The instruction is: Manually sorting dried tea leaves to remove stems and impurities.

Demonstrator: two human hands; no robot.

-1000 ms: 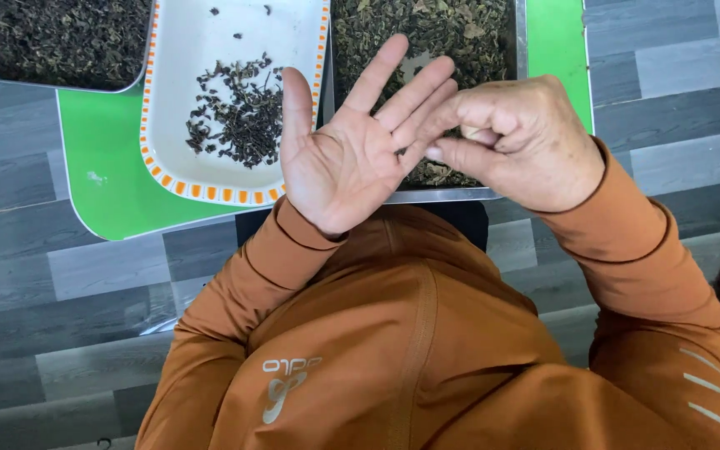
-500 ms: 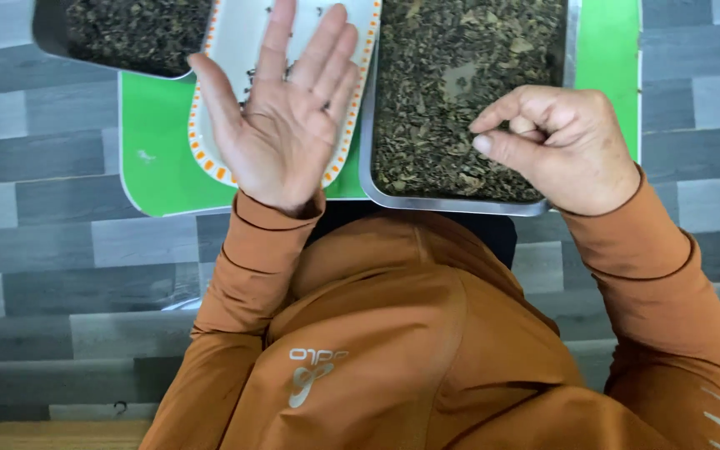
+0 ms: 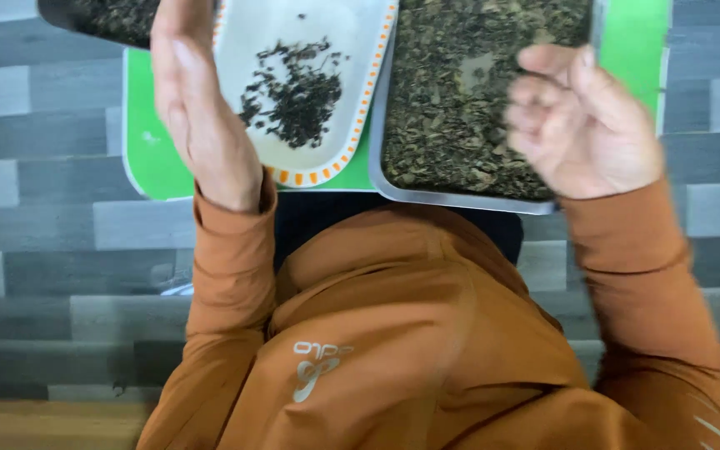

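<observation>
Green was the mat [image 3: 156,162] that lay under the trays, on a floor [image 3: 35,158] of grey planks. On the mat stood a white tray [image 3: 352,125] with a rim of small orange marks, and in it a small heap of dark dried leaves [image 3: 293,96] lay near the middle. Just beside this tray, at 3 o'clock from it, stood a metal tray [image 3: 460,200], filled nearly to the rim with a wide bed of greenish-brown dried leaves [image 3: 452,108]. At 10 o'clock from the white tray, a dark tray [image 3: 60,15] with more dried leaves was cut by the upper edge of the view.

The left hand [image 3: 197,108] was open and flat, turned on its edge, with the fingers straight and pointing to 12 o'clock; the fingertips went out of the view. It was held over the left rim of the white tray and it gripped nothing that could be seen. The heap of dark leaves was at 3 o'clock from this hand, near but apart.

The right hand [image 3: 585,125] was blurred. Its fingers were curled loosely toward the palm, not closed to a fist, and it was over the right edge of the metal tray. Whether some leaves were between the fingers could not be told. The bed of leaves was at 9 o'clock from this hand.

Both arms wore sleeves of an orange-brown jacket [image 3: 393,333], which filled the lower part of the view.
</observation>
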